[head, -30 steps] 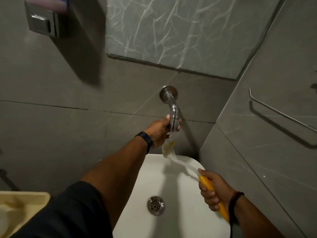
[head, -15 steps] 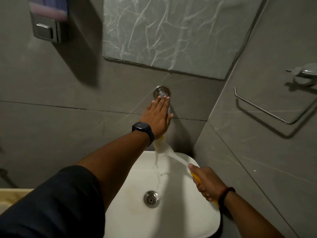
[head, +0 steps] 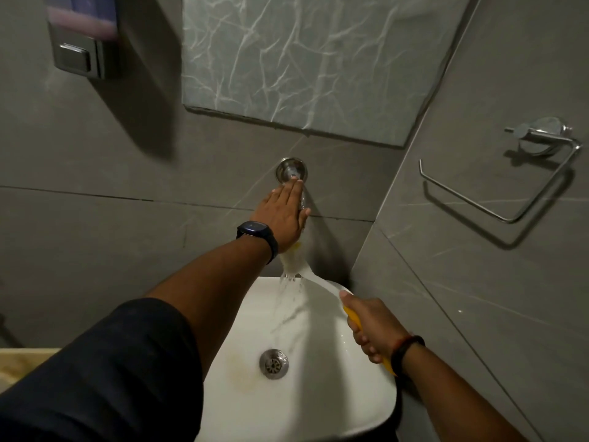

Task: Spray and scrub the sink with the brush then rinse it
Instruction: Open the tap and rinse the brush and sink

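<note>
A white sink [head: 318, 409] sits below a chrome wall tap [head: 291, 170]. My left hand [head: 282, 215] lies flat on top of the tap, fingers straight and together, hiding the spout. Water runs down from under it over the brush head [head: 293, 261] and into the basin toward the metal drain [head: 274, 363]. My right hand [head: 369, 327] is closed around the brush's yellow handle at the sink's right rim, holding the white neck up under the stream. A yellowish stain lies left of the drain.
A mirror [head: 302, 59] hangs above the tap. A soap dispenser [head: 81, 36] is mounted at upper left. On the right wall is a chrome paper holder [head: 522, 173]. A beige ledge [head: 22, 362] shows at lower left.
My left hand went from gripping the tap spout to lying flat on top of it, and water started running over the brush head. The view shifted slightly.
</note>
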A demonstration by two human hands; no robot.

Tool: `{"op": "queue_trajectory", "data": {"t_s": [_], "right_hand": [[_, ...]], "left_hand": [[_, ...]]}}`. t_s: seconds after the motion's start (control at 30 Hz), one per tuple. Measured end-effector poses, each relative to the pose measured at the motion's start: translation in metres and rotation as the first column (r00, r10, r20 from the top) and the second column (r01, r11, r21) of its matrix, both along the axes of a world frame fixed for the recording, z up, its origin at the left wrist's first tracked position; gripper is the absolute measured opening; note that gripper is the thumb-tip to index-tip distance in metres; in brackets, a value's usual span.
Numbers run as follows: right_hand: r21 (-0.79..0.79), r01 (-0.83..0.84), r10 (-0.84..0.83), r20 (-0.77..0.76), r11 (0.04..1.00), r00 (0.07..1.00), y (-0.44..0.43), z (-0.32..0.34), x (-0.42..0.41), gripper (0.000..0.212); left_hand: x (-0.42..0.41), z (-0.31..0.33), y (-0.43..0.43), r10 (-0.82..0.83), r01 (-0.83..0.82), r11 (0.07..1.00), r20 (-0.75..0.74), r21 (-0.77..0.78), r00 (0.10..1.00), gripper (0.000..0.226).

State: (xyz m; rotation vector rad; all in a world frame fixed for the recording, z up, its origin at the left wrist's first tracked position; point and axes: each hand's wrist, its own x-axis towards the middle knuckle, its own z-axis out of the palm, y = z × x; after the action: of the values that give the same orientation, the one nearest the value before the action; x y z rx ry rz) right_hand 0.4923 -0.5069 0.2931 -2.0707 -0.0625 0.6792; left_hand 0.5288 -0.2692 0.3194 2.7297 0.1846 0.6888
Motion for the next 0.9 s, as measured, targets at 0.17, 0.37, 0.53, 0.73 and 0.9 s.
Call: {"op": "queue_trajectory", "data": {"t_s": [0.17, 0.37, 0.53, 0.73, 0.9], "right_hand": [[0.069, 0.061, -0.056, -0.077, 0.996, 0.995, 0.001, 0.003, -0.001, 0.055], [0.067, 0.035, -0.02, -0.213, 0.997, 0.977, -0.006, 0.0, 0.005, 0.055], [0.173, 0.061, -0.014, -0.262, 0.983, 0.965, -0.005, 0.002, 0.01, 0.058], [0.079, 0.054, -0.051, -0.044, 0.995, 0.998, -0.003, 0.006, 0.009, 0.056], [-0.325, 0.035, 0.145, 0.512, 0.945, 0.847, 0.008, 0.005, 0.007, 0.055]], "left_hand": [[-0.001, 0.001, 0.0, 0.014, -0.014, 1.0, 0.02, 0.017, 1.0, 0.062], [0.002, -0.002, 0.002, 0.021, -0.021, 1.0, 0.01, 0.017, 1.0, 0.063], [0.004, -0.004, 0.003, 0.032, -0.032, 0.999, -0.002, 0.027, 0.999, 0.063], [0.004, -0.003, 0.002, 0.043, -0.042, 0.999, -0.02, 0.033, 0.999, 0.064], [0.004, -0.004, 0.001, 0.047, -0.047, 0.999, -0.017, 0.026, 0.999, 0.064]]}}
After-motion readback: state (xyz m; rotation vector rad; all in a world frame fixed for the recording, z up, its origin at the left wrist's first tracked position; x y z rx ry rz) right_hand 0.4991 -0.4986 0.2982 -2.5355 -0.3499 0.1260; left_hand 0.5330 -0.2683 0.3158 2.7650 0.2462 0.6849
